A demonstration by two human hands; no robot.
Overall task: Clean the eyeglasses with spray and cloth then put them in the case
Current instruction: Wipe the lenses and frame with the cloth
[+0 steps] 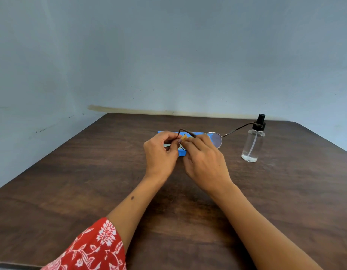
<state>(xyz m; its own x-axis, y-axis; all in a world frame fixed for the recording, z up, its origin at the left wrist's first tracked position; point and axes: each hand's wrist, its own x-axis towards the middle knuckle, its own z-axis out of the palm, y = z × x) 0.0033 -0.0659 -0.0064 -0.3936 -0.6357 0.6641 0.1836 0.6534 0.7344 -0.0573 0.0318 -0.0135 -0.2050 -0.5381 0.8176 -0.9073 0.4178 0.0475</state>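
Note:
Thin metal-framed eyeglasses (pixel 215 137) with brown temples are held above the table's middle. My left hand (pixel 161 152) pinches the frame at its left lens edge. My right hand (pixel 203 158) pinches a small yellow cloth (pixel 185 137) against the left lens. The right lens and its open temple stick out to the right, toward the spray bottle. A blue case (pixel 165 132) lies on the table behind my hands and is mostly hidden by them. A clear spray bottle (pixel 253 142) with a black cap stands upright at the right.
The dark wooden table (pixel 90 182) meets a grey-blue wall (pixel 168 55) at its far edge. A red floral sleeve (pixel 90 248) covers my left upper arm at the bottom left.

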